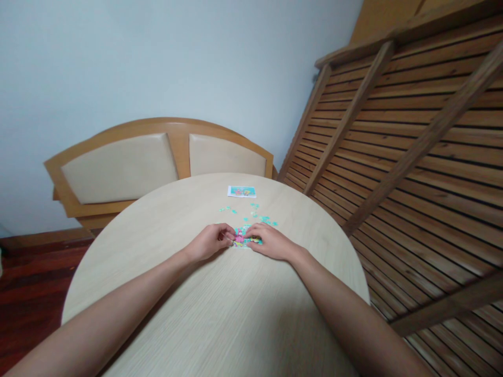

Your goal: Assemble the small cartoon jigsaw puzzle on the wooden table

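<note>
A small, partly joined jigsaw puzzle (pixel 240 236) in teal and pink lies near the middle of the round pale wooden table (pixel 220 309). My left hand (pixel 210 242) rests at its left edge with the fingers curled and pinched at the pieces. My right hand (pixel 269 242) lies on its right side, fingers bent and pressing down on the joined pieces. Several loose teal pieces (pixel 255 213) are scattered just beyond the hands. A small printed picture card (pixel 241 191) lies farther back on the table.
A wooden headboard with two beige padded panels (pixel 157 162) leans against the pale wall behind the table. A slatted wooden bed frame (pixel 412 157) stands tilted at the right. Dark red wooden floor (pixel 27 283) shows at the left.
</note>
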Tool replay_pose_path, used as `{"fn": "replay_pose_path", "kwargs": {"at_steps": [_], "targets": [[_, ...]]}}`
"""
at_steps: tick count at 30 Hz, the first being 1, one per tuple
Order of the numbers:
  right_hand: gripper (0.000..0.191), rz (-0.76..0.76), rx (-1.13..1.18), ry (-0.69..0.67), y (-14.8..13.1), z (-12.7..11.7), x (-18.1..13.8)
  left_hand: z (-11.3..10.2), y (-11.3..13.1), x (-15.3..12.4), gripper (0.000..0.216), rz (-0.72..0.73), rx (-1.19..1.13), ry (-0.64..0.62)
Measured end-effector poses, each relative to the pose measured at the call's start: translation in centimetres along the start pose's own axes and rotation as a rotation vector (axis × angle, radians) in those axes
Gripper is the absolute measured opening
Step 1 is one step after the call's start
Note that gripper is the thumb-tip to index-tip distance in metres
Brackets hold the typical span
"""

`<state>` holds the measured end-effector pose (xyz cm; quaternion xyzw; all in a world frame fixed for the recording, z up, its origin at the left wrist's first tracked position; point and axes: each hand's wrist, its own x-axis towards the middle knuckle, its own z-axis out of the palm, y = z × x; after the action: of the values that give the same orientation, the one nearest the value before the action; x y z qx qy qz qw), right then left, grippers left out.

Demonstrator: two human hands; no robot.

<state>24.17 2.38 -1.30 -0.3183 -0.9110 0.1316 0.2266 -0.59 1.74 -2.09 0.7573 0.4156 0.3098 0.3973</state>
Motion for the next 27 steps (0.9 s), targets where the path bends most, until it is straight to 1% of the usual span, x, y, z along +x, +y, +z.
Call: {"fn": "replay_pose_path", "kwargs": {"at_steps": [7,11,16,27], "targets": [[0.024,-0.018,0.012,-0.006,-0.21,-0.17,0.03,0.44,0.29,-0.03,0.024,0.017,-0.006,0.008],[0.023,-0.022,0.013,-0.005,-0.25,-0.21,0.01,0.60,0.20,0.01,0.022,0.010,0.042,0.016],[0.023,-0.030,0.010,-0.005,-0.12,-0.17,0.00,0.68,0.00,-0.04,0.021,0.039,0.093,0.027],[0.024,-0.025,0.010,-0.019,-0.41,-0.41,-0.07,0.73,0.94,-0.55,0.017,0.040,0.235,0.050]]}}
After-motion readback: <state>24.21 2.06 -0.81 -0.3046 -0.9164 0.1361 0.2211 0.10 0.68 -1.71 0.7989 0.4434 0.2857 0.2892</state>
